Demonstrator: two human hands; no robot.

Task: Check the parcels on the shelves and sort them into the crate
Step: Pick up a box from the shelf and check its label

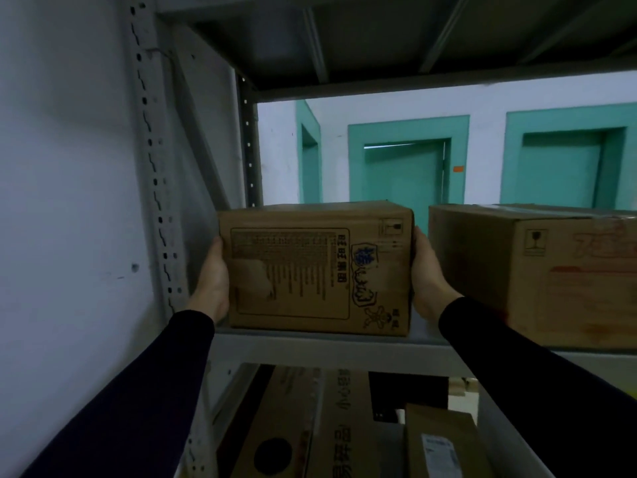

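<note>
A brown cardboard box [310, 267] with printed text and a blue cartoon logo sits at the front of the middle shelf [327, 350]. My left hand [212, 281] lies flat against its left side. My right hand [429, 277] presses flat on its right side. The fingers of both hands run back along the box's sides and are mostly hidden. The box's bottom edge looks level with the shelf surface. No crate is in view.
A larger cardboard box [537, 270] with red print stands just right of my right hand. The lower shelf holds several cartons [310, 426] and a parcel with a white label [441, 446]. The perforated shelf upright [155, 188] and a white wall are on the left. Teal doors lie beyond.
</note>
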